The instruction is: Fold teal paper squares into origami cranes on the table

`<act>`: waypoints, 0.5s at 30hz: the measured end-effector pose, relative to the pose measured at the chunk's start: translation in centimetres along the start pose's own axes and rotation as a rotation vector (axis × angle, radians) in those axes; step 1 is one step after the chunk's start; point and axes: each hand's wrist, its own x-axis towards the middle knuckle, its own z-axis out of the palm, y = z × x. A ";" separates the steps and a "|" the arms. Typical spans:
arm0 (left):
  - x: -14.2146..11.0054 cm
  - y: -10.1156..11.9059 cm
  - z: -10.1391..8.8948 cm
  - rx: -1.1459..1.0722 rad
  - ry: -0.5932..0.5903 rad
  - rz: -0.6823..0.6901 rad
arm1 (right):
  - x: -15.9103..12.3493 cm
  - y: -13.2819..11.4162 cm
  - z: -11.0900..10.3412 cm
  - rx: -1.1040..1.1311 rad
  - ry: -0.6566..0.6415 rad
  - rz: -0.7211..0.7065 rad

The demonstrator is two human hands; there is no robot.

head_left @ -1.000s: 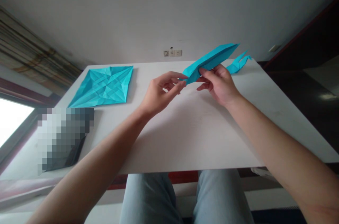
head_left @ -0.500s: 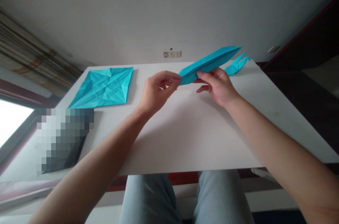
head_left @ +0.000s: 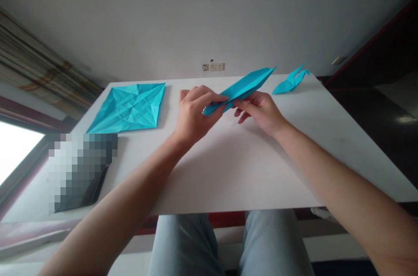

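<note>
A long, narrow piece of folded turquoise paper [head_left: 250,83] is held above the table, slanting up to the right with its pointed end away from me. My left hand [head_left: 197,108] pinches its near left end between thumb and fingers. Farther along the lower edge, my right hand [head_left: 261,110] grips it with thumb and forefinger, the other fingers curled beneath. Part of the paper is hidden behind the left fingers. Beyond my right hand, a turquoise origami bird [head_left: 290,83] rests on the table, apart from the held paper.
A creased turquoise paper sheet [head_left: 130,108] lies spread at the far left of the white table [head_left: 241,171]. Nearer on the left is a dark, flat object [head_left: 94,186], mostly pixelated. Wall sockets [head_left: 213,67] sit just above the table's far edge.
The folded paper has shifted left and toward me, and my left hand now overlaps more of its end. My right hand has moved slightly left, uncovering the whole origami bird.
</note>
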 end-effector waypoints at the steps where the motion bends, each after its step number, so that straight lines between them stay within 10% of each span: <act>1: -0.1 0.0 0.0 0.014 0.000 0.013 | 0.0 0.0 0.1 0.001 -0.004 0.004; 15: -0.5 -1.1 0.0 -0.002 -0.086 0.216 | -0.5 -1.3 0.0 0.042 -0.048 0.059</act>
